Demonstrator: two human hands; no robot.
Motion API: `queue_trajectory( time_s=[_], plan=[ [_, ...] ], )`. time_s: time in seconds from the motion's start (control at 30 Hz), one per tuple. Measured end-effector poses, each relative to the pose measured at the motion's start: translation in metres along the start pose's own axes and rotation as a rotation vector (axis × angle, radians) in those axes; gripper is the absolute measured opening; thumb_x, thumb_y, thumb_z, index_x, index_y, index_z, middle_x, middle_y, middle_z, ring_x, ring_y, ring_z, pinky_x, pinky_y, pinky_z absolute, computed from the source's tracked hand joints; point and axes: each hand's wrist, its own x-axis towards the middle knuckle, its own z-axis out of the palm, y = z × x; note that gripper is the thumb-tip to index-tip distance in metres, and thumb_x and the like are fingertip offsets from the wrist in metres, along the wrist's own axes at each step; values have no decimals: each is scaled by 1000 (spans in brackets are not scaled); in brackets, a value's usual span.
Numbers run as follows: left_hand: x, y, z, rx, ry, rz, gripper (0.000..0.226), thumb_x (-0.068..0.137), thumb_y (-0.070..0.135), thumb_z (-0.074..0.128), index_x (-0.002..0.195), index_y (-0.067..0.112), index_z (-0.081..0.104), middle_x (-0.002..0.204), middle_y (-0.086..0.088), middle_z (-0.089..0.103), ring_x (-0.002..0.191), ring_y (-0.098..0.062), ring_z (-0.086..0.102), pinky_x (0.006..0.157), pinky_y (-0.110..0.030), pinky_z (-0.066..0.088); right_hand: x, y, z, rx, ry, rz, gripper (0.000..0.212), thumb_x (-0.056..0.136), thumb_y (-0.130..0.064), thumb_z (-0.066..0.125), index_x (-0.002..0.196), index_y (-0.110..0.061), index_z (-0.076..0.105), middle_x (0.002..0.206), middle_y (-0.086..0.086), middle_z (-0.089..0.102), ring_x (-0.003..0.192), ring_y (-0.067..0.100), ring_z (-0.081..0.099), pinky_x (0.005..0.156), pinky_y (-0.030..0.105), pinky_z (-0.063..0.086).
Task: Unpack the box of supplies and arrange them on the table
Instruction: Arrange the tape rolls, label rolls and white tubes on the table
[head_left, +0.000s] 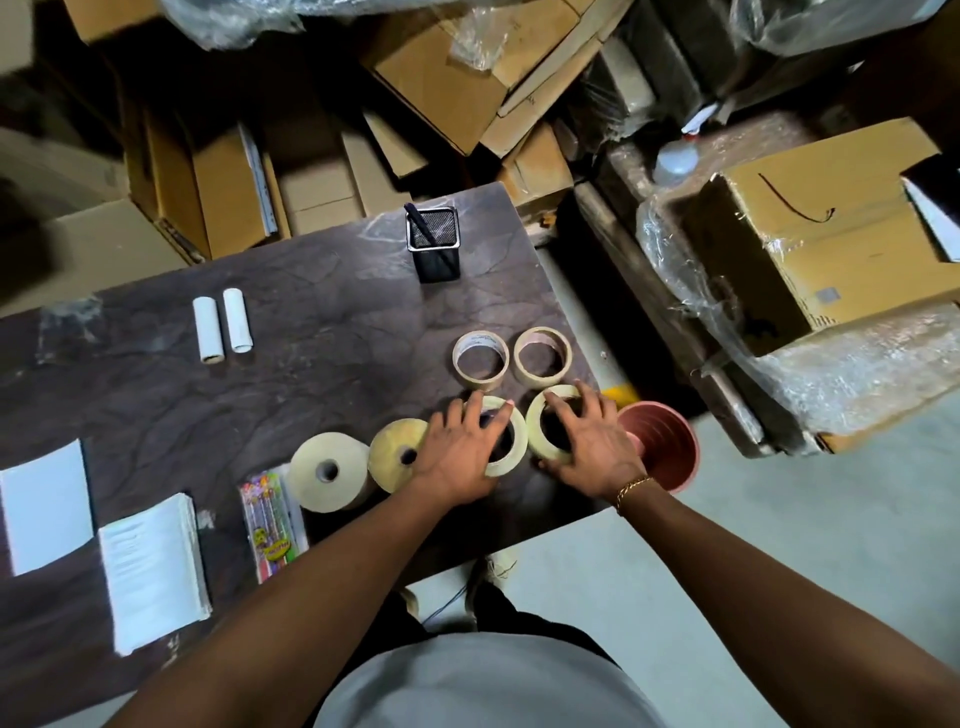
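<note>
With left hand (460, 454) and right hand (592, 447) spread wide, flat on left tape roll (517, 447) and right tape roll (535, 434) near the table's (311, 389) right edge, avoid pushing rightward: risk of sliding right tape roll off.

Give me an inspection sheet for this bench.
Surface: dark table, scuffed.
Job's things: two far tape rings, two thick rolls, two white tubes, pen pack, paper stacks, pen holder.
Clutter: pink pot at the table's right edge.
Hands: left hand lies on left near ring, right hand on right near ring.
Cables: nothing seen.
Surroundings: cardboard boxes, plastic wrap behind and right.
</note>
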Motion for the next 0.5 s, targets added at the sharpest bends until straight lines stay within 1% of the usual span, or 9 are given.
queue_trajectory(
  time_s=[0.07,0.13,0.23,0.3,0.37,0.5],
  plan=[
    [-2,-2,-3,-36,32,13,109,63,68,63,151,35,9,151,-14,25,123,-35,40,92,-47,40,-5,3,-9,16,41,-4,99,67,-67,64,151,-39,19,157,15,17,133,39,31,104,48,42],
    [-5,-6,-10,-97,88,36,108,61,71,59,151,38,11,150,-11,26,123,-33,40,94,-46,41,-12,7,-20,30,126,-10,98,64,-69,61,150,-38,25,154,17,24,126,39,37,104,47,41],
    [-13,-14,-29,-244,201,21,106,60,74,60,150,42,15,150,-6,25,128,-30,40,101,-45,42,-15,7,-40,103,251,-4,95,63,-70,60,147,-35,34,149,17,31,121,39,40,105,46,38],
    [-18,-22,-41,-369,277,-14,106,60,75,63,150,44,17,150,-6,24,131,-30,40,104,-45,42,-8,-2,-54,136,300,-15,95,63,-70,62,147,-34,35,148,17,32,121,39,40,105,45,38],
    [-23,-35,-50,-463,356,-67,106,60,75,66,150,44,18,149,-6,23,130,-29,41,103,-42,45,5,-17,-65,164,312,-37,95,64,-69,67,147,-35,34,149,16,30,125,39,37,106,46,37],
    [-44,-79,-58,-539,443,-198,106,60,75,68,149,46,18,149,-5,23,133,-28,40,101,-44,48,33,-69,-79,205,296,-124,95,67,-65,73,148,-35,31,150,16,28,130,39,33,109,47,35]
  ],
)
